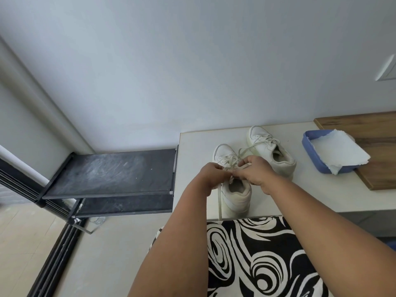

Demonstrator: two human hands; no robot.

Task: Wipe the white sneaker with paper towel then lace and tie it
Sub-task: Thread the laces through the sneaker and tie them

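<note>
tying looks like the step in hand: near the counter's [192,142] front left corner, the left hand [211,175] and right hand [255,170] each pinch laces [246,149] over the nearer sneaker [234,189], next needing a snug pull.

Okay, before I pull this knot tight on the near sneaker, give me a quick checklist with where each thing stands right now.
1. Both hands on the laces: ok. The left hand and right hand pinch the laces above the tongue.
2. Near sneaker steady on the white table: ok, upright, sole down.
3. Loops formed evenly: cannot tell, fingers hide them.
4. Loose lace end clear: not ok, one strand hangs down over the table edge.
5. Far sneaker out of the way: ok, though its laces trail toward the hands.
6. Paper towel set aside: ok, on the blue tray.
</note>
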